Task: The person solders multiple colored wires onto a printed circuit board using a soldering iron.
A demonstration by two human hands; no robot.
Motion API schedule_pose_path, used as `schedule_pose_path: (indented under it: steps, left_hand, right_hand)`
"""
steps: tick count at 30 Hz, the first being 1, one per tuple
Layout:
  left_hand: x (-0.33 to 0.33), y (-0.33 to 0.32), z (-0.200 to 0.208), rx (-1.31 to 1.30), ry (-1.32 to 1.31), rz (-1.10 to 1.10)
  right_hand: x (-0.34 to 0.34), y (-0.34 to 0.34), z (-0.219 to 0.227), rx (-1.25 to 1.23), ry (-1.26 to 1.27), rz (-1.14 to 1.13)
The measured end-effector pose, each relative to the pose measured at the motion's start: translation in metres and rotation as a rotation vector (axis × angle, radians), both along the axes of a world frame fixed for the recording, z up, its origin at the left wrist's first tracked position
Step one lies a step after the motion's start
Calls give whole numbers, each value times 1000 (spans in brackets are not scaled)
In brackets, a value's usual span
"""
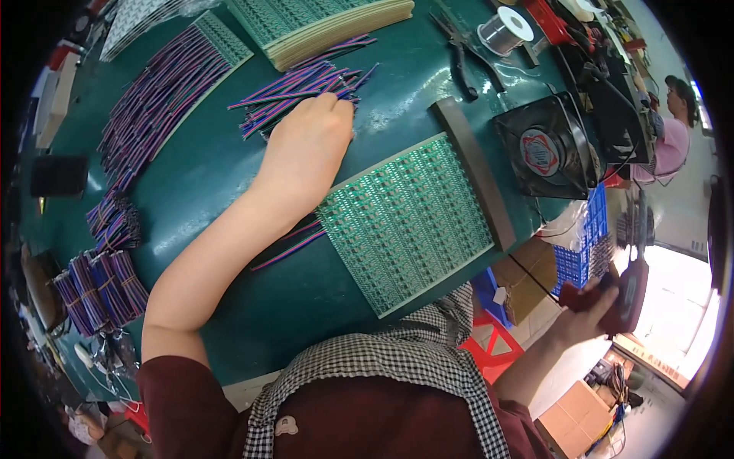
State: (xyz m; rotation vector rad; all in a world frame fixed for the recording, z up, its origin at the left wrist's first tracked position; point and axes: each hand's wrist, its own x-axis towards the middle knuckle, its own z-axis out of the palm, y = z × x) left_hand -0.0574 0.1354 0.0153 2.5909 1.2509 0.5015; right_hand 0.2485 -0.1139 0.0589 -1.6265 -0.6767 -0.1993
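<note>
My left hand [312, 138] reaches across the table to a loose pile of thin wires [287, 96] in purple, red and black strands. Its fingers curl down closed on the wires, the tips hidden beneath the hand. Off the table's right side, my right hand [589, 315] grips a dark red soldering gun [631, 294], which points upward. A green circuit board panel [409, 222] with rows of small repeated boards lies in front of me. Against its right edge rests a dark bar [478, 176]. A few wires [290, 251] stick out at the panel's left edge.
A stack of panels [329, 34] stands at the far side, beside a panel covered with wires [164, 92]. Bundled wires [103, 291] lie left. Pliers [462, 65], a solder spool [505, 32] and a black fan [543, 149] sit at the right. Another person [669, 141] is beyond.
</note>
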Motion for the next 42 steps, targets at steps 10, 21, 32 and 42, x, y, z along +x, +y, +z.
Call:
schedule_pose_path:
  steps: [10, 21, 32, 42]
  left_hand:
    - [-11, 7, 5, -267, -397, 21]
    - [-27, -2, 8, -424, -379, 82]
    - [-34, -23, 6, 315, -304, -128]
    - [-65, -101, -19, 261, -175, -287]
  right_hand:
    - [-35, -33, 10, 90, -2, 167]
    - [-83, -17, -7, -126, 88, 482]
    - [-95, -19, -14, -291, 248, 630]
    - [-100, -18, -20, -553, 826, 960]
